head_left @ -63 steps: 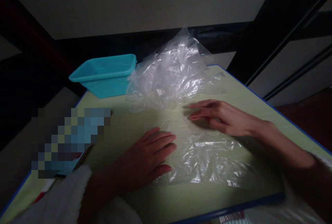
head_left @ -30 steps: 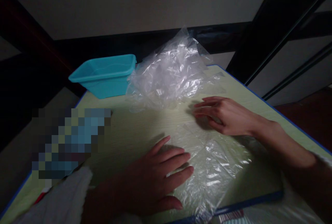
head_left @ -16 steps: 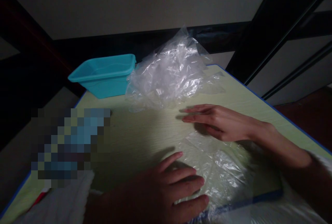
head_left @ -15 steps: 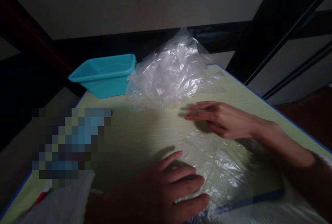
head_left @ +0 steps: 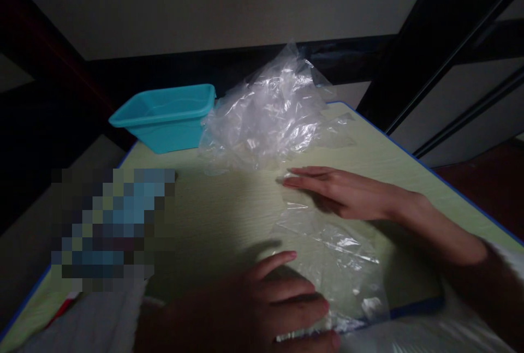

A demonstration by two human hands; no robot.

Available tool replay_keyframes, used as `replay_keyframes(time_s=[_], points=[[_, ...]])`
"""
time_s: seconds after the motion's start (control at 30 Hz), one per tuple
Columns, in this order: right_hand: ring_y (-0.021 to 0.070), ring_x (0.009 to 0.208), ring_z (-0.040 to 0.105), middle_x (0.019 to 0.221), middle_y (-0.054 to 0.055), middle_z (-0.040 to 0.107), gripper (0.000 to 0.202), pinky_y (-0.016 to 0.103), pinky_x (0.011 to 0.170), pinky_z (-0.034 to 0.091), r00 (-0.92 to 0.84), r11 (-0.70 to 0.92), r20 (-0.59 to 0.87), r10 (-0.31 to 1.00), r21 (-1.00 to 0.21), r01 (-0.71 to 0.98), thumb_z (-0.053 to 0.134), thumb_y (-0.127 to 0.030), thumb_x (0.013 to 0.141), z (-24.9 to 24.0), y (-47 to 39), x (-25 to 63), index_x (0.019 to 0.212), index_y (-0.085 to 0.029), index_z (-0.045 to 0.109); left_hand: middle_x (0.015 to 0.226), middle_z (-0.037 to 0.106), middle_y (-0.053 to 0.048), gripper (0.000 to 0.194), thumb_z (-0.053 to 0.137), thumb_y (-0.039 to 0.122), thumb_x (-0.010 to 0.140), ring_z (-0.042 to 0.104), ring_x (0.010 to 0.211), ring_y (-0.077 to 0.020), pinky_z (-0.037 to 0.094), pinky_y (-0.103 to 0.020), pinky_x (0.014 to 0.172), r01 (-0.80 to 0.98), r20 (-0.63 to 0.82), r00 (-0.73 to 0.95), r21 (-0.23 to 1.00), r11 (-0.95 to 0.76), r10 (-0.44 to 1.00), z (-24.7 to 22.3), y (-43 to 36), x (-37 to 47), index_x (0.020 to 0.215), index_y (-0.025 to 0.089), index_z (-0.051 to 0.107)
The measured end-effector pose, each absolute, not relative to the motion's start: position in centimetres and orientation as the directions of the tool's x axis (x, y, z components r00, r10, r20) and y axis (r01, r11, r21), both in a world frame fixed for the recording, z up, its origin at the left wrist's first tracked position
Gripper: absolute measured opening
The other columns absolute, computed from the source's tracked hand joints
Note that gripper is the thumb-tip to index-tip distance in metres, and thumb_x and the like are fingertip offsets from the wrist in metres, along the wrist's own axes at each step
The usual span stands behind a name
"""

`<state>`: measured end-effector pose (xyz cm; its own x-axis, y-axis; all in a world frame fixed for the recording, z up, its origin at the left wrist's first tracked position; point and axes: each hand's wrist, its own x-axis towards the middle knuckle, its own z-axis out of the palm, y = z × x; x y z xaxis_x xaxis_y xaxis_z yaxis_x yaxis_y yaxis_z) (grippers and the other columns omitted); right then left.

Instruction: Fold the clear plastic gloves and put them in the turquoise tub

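A clear plastic bag [head_left: 327, 265] lies wrinkled on the table in front of me, its near part reaching the table's front edge. My left hand [head_left: 286, 293] rests at the bag's near left side, palm down with fingers spread. Across the bag's far end stretches my right hand [head_left: 327, 189], fingers straight and close together, their tips touching a corner of the plastic. The right thumb is hidden beneath the hand. Beyond both hands, a loose heap of clear plastic bags [head_left: 270, 113] sits at the back of the table.
A turquoise plastic basin [head_left: 172, 136] stands at the back left beside the heap. A pixelated object [head_left: 123, 216] lies at the left, near my sleeve. The pale table [head_left: 213, 205] has a blue edge, with a panelled wall [head_left: 229, 4] behind it.
My right hand has shifted slightly left, and the bag's far end now extends up to its fingertips. The bag lies flatter. My left hand has moved slightly toward me and right.
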<state>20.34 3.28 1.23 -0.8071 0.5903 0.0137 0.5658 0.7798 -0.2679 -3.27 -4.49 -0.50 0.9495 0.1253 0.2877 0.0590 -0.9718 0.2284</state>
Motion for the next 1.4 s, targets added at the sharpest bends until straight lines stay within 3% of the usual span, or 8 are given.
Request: replay_keyframes(time_s=[0.17, 0.43, 0.6, 0.73, 0.87, 0.97, 1.13, 1.4], points=[[0.0209, 0.135, 0.025, 0.139, 0.014, 0.042, 0.073, 0.045, 0.107, 0.028, -0.851, 0.833, 0.078, 0.519, -0.271, 0.483, 0.040, 0.005, 0.070, 0.5, 3.5, 19.8, 0.140, -0.011, 0.025, 0.116, 0.064, 0.002, 0.031, 0.029, 0.028, 0.098, 0.056, 0.106, -0.0127, 0.019, -0.034, 0.111, 0.016, 0.278, 0.957, 0.235, -0.972, 0.083, 0.3, -4.1, -3.7, 0.112, 0.020, 0.055], [0.0207, 0.115, 0.053, 0.121, 0.008, 0.060, 0.047, 0.044, 0.103, 0.035, -0.817, 0.831, 0.196, 0.542, -0.273, 0.485, 0.039, 0.001, 0.076, 1.6, 3.5, 20.3, 0.118, -0.014, 0.053, 0.097, 0.068, -0.008, 0.048, 0.016, 0.038, 0.098, 0.058, 0.101, -0.0169, 0.014, -0.036, 0.111, 0.102, 0.351, 0.917, 0.254, -0.962, 0.190, -0.3, -2.6, -4.4, 0.111, 0.009, 0.052], [0.0190, 0.124, 0.044, 0.130, 0.011, 0.053, 0.045, 0.044, 0.106, 0.030, -0.846, 0.838, 0.139, 0.516, -0.286, 0.464, 0.037, -0.004, 0.084, 1.0, 3.1, 19.3, 0.128, -0.013, 0.044, 0.093, 0.069, -0.007, 0.047, 0.017, 0.038, 0.098, 0.060, 0.094, -0.0164, 0.018, -0.036, 0.109, 0.080, 0.384, 0.906, 0.256, -0.963, 0.178, -0.4, -3.1, -4.1, 0.110, 0.010, 0.052], [0.0191, 0.134, 0.027, 0.140, 0.013, 0.041, 0.058, 0.049, 0.109, 0.019, -0.871, 0.849, 0.074, 0.486, -0.275, 0.451, 0.037, -0.004, 0.083, 0.4, 2.8, 18.3, 0.139, -0.012, 0.025, 0.093, 0.069, -0.003, 0.025, 0.037, 0.027, 0.096, 0.061, 0.087, -0.0150, 0.030, -0.035, 0.104, 0.065, 0.329, 0.933, 0.236, -0.970, 0.143, -0.4, -3.6, -4.0, 0.109, 0.014, 0.053], [0.0197, 0.134, 0.027, 0.140, 0.013, 0.040, 0.056, 0.051, 0.109, 0.016, -0.862, 0.850, 0.122, 0.492, -0.283, 0.444, 0.035, -0.005, 0.082, 0.4, 3.2, 18.7, 0.137, -0.009, 0.028, 0.094, 0.069, -0.003, 0.027, 0.034, 0.027, 0.096, 0.061, 0.091, -0.0148, 0.029, -0.036, 0.105, 0.055, 0.402, 0.906, 0.204, -0.978, 0.135, -0.8, -3.6, -4.3, 0.110, 0.014, 0.053], [0.0222, 0.127, 0.039, 0.134, 0.015, 0.047, 0.051, 0.053, 0.107, 0.021, -0.815, 0.833, 0.217, 0.537, -0.287, 0.473, 0.035, -0.009, 0.081, 0.7, 3.7, 20.0, 0.132, -0.007, 0.036, 0.104, 0.067, -0.008, 0.035, 0.027, 0.030, 0.096, 0.057, 0.104, -0.0179, 0.024, -0.040, 0.108, 0.203, 0.479, 0.832, 0.209, -0.957, 0.281, -0.9, -2.7, -4.8, 0.116, 0.012, 0.050], [0.0248, 0.120, 0.045, 0.129, 0.017, 0.050, 0.048, 0.053, 0.103, 0.028, -0.778, 0.820, 0.265, 0.570, -0.243, 0.518, 0.034, -0.010, 0.082, 1.0, 4.0, 20.9, 0.129, -0.006, 0.040, 0.114, 0.063, -0.011, 0.033, 0.034, 0.018, 0.091, 0.054, 0.110, -0.0211, 0.026, -0.049, 0.106, 0.514, 0.365, 0.745, 0.217, -0.830, 0.558, -0.7, -0.8, -5.4, 0.122, 0.011, 0.044], [0.0232, 0.111, 0.052, 0.123, 0.016, 0.055, 0.042, 0.046, 0.096, 0.040, -0.804, 0.832, 0.240, 0.545, -0.275, 0.482, 0.034, -0.010, 0.085, 1.2, 3.7, 20.5, 0.126, -0.007, 0.044, 0.112, 0.065, -0.008, 0.031, 0.037, 0.014, 0.089, 0.056, 0.109, -0.0196, 0.028, -0.051, 0.106, 0.587, 0.392, 0.687, 0.197, -0.785, 0.612, -1.1, 0.8, -6.5, 0.118, 0.015, 0.046]])
